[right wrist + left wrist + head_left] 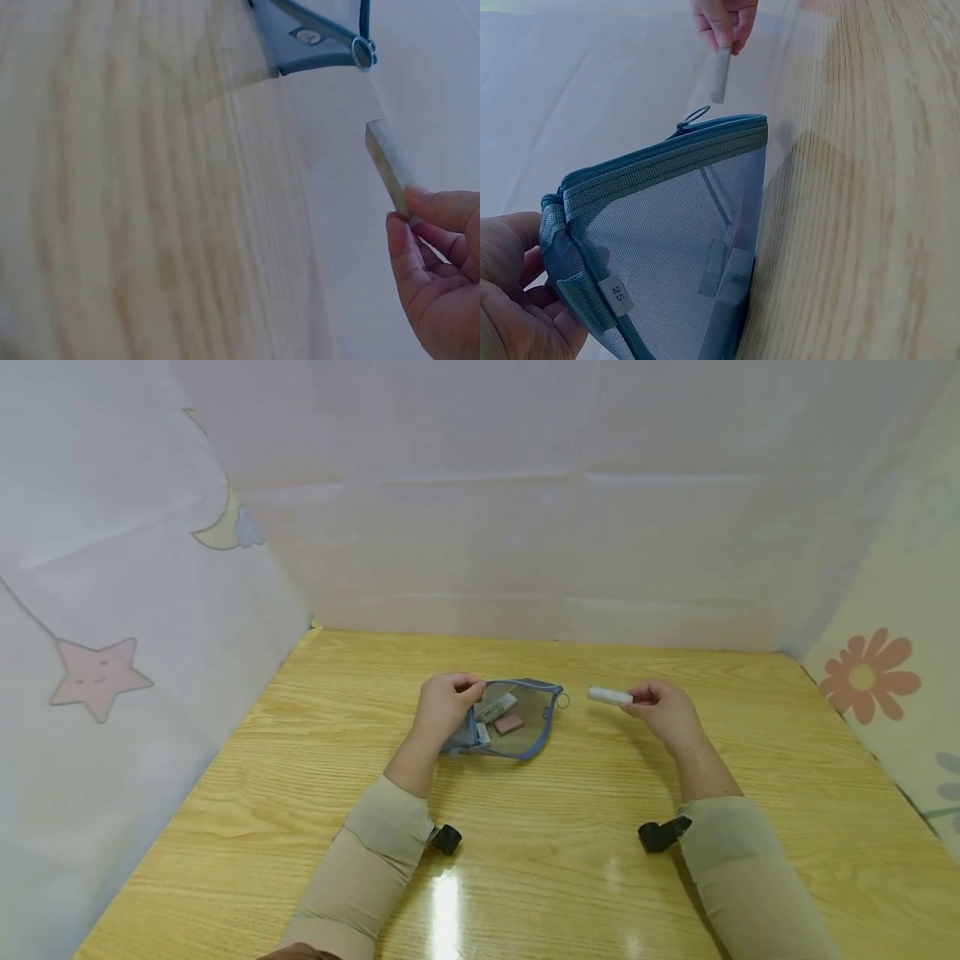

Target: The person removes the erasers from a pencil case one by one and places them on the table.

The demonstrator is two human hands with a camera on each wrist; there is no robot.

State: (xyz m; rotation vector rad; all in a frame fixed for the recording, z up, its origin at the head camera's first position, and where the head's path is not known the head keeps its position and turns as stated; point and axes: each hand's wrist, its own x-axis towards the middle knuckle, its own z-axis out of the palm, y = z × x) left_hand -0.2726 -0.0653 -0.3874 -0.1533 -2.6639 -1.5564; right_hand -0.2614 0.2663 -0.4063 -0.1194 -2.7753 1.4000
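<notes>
My left hand [442, 703] pinches one end of a blue-trimmed mesh zip pouch [656, 232], which stands on the table with its zipped mouth open. A pink block [508, 724], a pale stick-shaped piece with greenish markings [497, 707] and a small white piece [483, 734] lie inside, partly blurred by distance. To the right of the pouch, my right hand [666, 714] holds a slim white rectangular bar [386, 161] by one end, between thumb and fingers. The bar points toward the pouch's ring pull [563, 701] and is apart from it, above the table.
A wood-grain table [555, 860] lies under both arms. Pale printed cloth [510, 543] hangs behind it and at both sides. A black wrist camera sits on each sleeve, the left one [447, 839] and the right one [660, 837].
</notes>
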